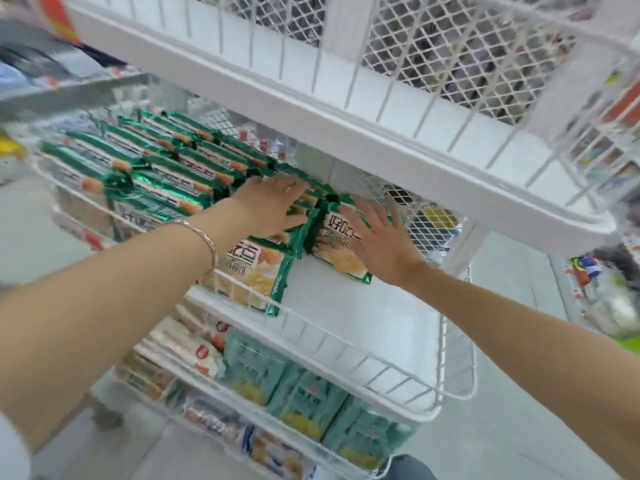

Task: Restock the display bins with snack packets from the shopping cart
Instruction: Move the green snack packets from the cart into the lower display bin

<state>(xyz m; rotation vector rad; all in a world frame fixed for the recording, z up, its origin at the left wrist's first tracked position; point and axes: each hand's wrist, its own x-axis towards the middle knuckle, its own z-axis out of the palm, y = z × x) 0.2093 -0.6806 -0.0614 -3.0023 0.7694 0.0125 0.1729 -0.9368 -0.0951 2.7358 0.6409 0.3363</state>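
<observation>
Bare left forearm (104, 306) up close, thin metal bangle (209, 247) at the wrist. Left hand (273, 206) lies flat, fingers straight, on the row of green-and-white foil snack packets (166, 174). Right hand (377, 237) is spread on the end packet (337, 252), mid-floor of the white wire display bin (346, 355). Slide it left, snug against the row, I'd say.

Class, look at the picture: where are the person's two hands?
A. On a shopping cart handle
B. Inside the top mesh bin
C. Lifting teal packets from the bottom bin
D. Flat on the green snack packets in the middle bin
D: the left hand and the right hand both lie with straight fingers on the green snack packets in the middle bin.
</observation>
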